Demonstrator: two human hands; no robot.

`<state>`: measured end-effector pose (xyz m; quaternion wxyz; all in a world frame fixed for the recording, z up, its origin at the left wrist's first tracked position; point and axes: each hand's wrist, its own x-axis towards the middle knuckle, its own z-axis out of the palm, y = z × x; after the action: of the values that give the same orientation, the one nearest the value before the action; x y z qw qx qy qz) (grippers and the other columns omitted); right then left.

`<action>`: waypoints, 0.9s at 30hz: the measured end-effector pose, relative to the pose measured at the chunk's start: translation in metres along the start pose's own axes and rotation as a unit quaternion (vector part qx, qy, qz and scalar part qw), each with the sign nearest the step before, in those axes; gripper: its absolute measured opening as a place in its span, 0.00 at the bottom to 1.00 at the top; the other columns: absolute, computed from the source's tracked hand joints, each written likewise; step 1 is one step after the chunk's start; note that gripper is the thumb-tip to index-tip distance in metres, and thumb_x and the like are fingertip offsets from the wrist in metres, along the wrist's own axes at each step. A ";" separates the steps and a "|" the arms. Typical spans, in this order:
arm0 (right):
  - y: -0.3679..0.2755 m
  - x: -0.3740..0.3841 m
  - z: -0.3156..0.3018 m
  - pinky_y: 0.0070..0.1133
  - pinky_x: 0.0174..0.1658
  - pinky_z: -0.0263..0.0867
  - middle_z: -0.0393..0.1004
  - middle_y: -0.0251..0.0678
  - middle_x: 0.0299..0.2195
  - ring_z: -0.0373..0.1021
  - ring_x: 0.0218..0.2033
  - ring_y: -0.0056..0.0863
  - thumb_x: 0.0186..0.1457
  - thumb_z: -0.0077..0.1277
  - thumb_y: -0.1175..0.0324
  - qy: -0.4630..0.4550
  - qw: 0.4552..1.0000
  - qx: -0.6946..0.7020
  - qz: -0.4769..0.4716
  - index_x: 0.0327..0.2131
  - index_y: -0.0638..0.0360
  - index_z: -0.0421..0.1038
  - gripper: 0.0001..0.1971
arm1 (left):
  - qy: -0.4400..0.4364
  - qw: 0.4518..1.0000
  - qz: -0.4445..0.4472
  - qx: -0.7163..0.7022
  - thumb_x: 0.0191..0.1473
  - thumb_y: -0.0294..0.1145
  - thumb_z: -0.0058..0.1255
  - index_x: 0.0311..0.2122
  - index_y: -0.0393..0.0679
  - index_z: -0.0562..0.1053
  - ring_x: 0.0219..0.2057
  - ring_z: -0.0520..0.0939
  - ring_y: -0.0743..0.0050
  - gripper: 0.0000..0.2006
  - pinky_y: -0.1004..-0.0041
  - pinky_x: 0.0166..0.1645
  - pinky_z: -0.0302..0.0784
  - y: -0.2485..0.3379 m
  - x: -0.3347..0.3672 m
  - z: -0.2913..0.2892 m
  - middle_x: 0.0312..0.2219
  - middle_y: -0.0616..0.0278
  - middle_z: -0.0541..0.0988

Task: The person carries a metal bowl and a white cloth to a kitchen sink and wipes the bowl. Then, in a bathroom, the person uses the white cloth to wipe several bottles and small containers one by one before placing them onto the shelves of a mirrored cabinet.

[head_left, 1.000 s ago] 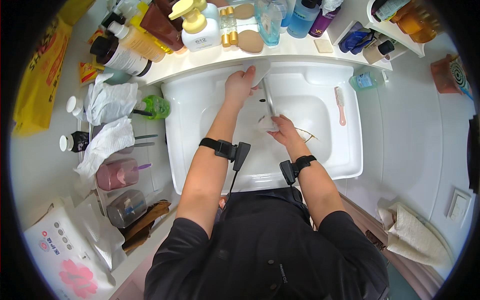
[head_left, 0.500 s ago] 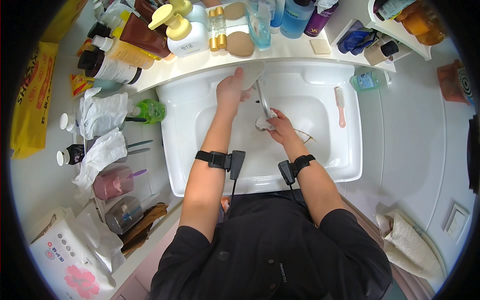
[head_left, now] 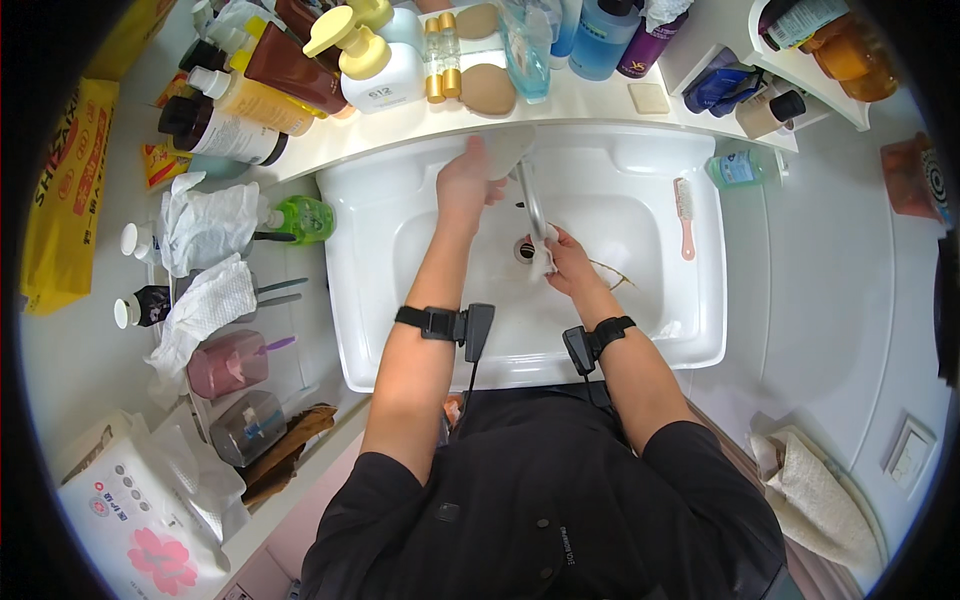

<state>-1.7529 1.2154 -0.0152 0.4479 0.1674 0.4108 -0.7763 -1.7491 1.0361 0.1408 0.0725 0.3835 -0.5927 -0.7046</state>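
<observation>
My right hand (head_left: 572, 264) is closed on a soft, crumpled white cloth or tissue (head_left: 541, 262) just below the mouth of the silver faucet (head_left: 531, 195). The cloth hangs down from the fingers beside the dark drain hole (head_left: 524, 250) of the white sink (head_left: 440, 345). My left hand (head_left: 466, 180) is at the faucet's top, by a flat pale oval piece (head_left: 508, 152). Its thumb points up and the other fingers reach right. Motion smears them, so whether they grip the piece is unclear. A thin brown twig-like strand (head_left: 614, 272) lies in the basin beside my right hand.
A pink-handled brush (head_left: 684, 225) rests on the sink's right rim. Pump bottles (head_left: 385, 80) and other toiletries crowd the shelf behind. To the left stand a green bottle (head_left: 304, 219), a pink cup (head_left: 228, 364) and a tissue pack (head_left: 130, 520). A towel (head_left: 815, 490) hangs at right.
The white cloth in my right hand was bunched up over the drain; now it hangs narrower, and the drain hole shows. My left hand stays by the faucet's top and is blurrier.
</observation>
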 end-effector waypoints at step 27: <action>0.010 0.023 0.018 0.34 0.42 0.69 0.69 0.39 0.34 0.69 0.38 0.29 0.59 0.39 0.62 0.003 0.976 0.174 0.128 0.43 0.57 0.65 0.13 | -0.012 0.975 0.139 0.173 0.53 0.39 0.46 0.41 0.33 0.72 0.36 0.78 0.67 0.18 0.72 0.43 0.70 -0.101 -0.022 -0.047 0.36 0.51 0.78</action>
<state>-1.7550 1.1861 -0.0233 0.5058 0.2965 0.2459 -0.7719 -1.6688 1.0411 0.0610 0.0949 0.2954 -0.7540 -0.5789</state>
